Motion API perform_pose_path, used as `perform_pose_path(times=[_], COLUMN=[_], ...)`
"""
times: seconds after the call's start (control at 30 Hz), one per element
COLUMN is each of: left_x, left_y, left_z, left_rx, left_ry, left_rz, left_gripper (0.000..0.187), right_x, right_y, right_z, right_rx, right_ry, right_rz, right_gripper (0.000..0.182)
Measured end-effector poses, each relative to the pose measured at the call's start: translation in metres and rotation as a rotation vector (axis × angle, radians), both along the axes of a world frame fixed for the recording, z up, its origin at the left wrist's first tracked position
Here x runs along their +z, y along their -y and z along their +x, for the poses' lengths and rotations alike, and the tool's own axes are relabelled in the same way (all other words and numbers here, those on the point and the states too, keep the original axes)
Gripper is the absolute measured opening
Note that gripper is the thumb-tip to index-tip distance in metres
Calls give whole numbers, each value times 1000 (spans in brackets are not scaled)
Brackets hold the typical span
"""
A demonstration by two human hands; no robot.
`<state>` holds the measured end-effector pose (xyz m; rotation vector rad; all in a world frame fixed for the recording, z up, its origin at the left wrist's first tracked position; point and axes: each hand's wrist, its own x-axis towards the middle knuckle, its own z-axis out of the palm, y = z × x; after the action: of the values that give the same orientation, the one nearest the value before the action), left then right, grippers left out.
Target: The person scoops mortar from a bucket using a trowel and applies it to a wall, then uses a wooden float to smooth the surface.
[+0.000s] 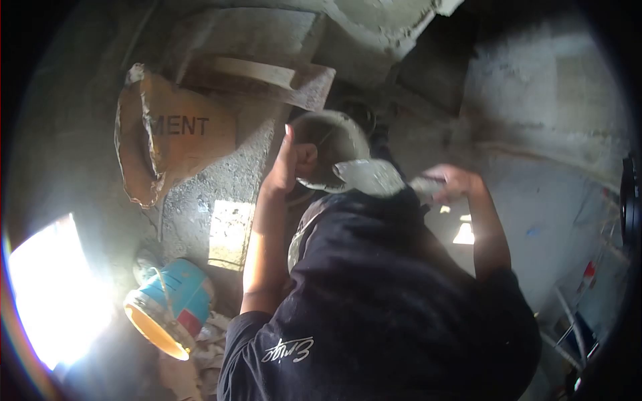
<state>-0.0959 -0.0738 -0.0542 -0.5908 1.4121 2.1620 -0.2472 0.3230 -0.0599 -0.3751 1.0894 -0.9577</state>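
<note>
Right hand [451, 184]: fingers curled shut round the handle [424, 186] of a trowel [371, 177]. The blade points toward the left hand [292, 160], is smeared with wet-looking grey material, and its tip overlaps the near right edge of a round pan [356, 136]; can't tell if they touch. Left hand: fingers folded over the pan's left rim, thumb sticking up along the outside, so the pan is clamped there. Pan is grey-crusted, open side facing the camera, just ahead of the black shirt [388, 287]. Contents unclear, inside is in shadow. Beyond the pan, slightly left: a dusty board [314, 85]. Left of that, a torn brown paper sack [184, 127], letters "MENT" readable, on rough grey ground [249, 157]. Nearer, on the left: blue bucket [184, 284] tipped on its side, yellow-orange inside, cord-like handle across it. Far right: thin rods [572, 327] near a small red item [589, 270], too blurred to identify.
</note>
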Motion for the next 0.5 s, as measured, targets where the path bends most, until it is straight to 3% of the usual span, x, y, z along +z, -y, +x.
perform_pose_path(times=[0.03, 0.1, 0.17, 0.23, 0.3, 0.33, 0.37, 0.5], left_x=[1, -4, -6, -8, -9, -11, -13, -22], left_y=[0, -4, -6, -4, -1, -3, -5, -17], left_z=[0, 4, 7, 11, 14, 18, 23, 38], left_rx=[16, 43, 85, 189, 287, 338, 387, 526], left_ry=[-10, -22, -26, 10, 46, 29, 16, 45], left_rz=[-26, -25, -58, -19, 20, 30, 40, 59], left_gripper=[81, 80, 78, 76, 75, 74, 73, 73], right_x=[6, 36, 46, 61, 74, 77, 82, 85], right_y=[-15, -28, -39, -31, -6, 9, 26, 84], right_z=[-1, -4, -6, -11, -13, -18, -27, -61], right_rx=[6, -84, -227, -250, -441, -354, -340, -489], right_ry=[-92, -2, 49, -3, -332, -643, -555, -684], right_rz=[13, 118, 63, 93, 119, 100, 145, 12], right_gripper=[53, 55, 59, 62, 67, 68, 69, 60])
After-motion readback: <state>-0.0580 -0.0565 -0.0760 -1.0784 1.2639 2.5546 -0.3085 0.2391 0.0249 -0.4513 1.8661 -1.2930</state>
